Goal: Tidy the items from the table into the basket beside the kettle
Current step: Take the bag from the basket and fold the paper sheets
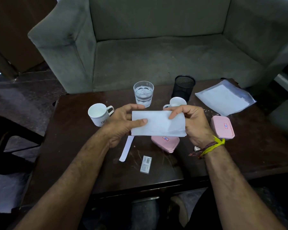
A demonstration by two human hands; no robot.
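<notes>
**A:** What does the head view show in the hands?

**B:** A folded stack of white paper [158,123], held above the middle of the dark desk [73,146]. The left hand [121,125] pinches its left end, thumb on top and fingers closed beneath; the right hand [193,123] clamps the right end, fingers curled over the top edge.

**A:** And on the desk?

**B:** A white mug [99,114] at the left, a glass of water [143,93] behind the paper, a second white cup [177,102] and a black mesh pen holder [184,87] beyond the right hand. A plastic sleeve of papers [224,98] lies at the far right. Two pink lidded boxes: one [166,143] under the paper, another [222,127] just right of the wrist. A white paper strip [127,148] and a small barcoded box [146,164] lie nearer.

**A:** The basket?

**B:** I can't see it here.
</notes>
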